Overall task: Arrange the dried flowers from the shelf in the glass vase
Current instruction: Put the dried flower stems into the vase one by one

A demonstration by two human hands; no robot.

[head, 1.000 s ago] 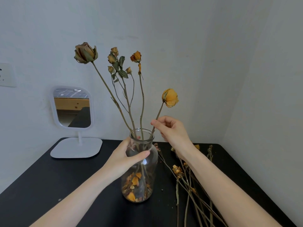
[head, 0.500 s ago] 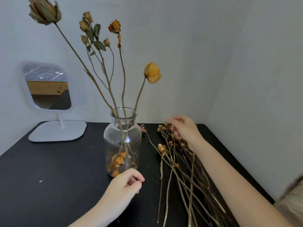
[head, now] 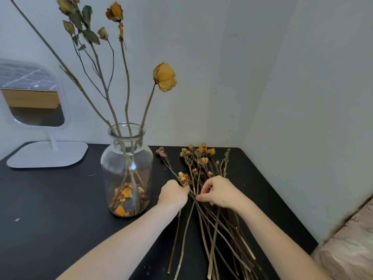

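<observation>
Glass vase [head: 127,158]: clear, untinted, with orange and tan petal scraps [head: 125,197] on its floor. Standing stems [head: 127,87]: olive-brown, leaves dull grey-green, heads yellow-orange. The rose head [head: 164,77] nearest the grip is bright ochre. The loose stems [head: 203,219] pinched by the left hand [head: 173,194] and right hand [head: 220,191] are straw to dark brown below the grip. The small heads beyond it are peach, orange and possibly faded pink. Table [head: 50,199]: plain matt black. Mirror [head: 46,154]: white frame.

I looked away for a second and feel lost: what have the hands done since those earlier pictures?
The left hand let go of the glass vase and the right hand released the stem of the yellow rose; both moved down to the loose stems, the right pinching them. The vase and the mirror stayed put.
</observation>
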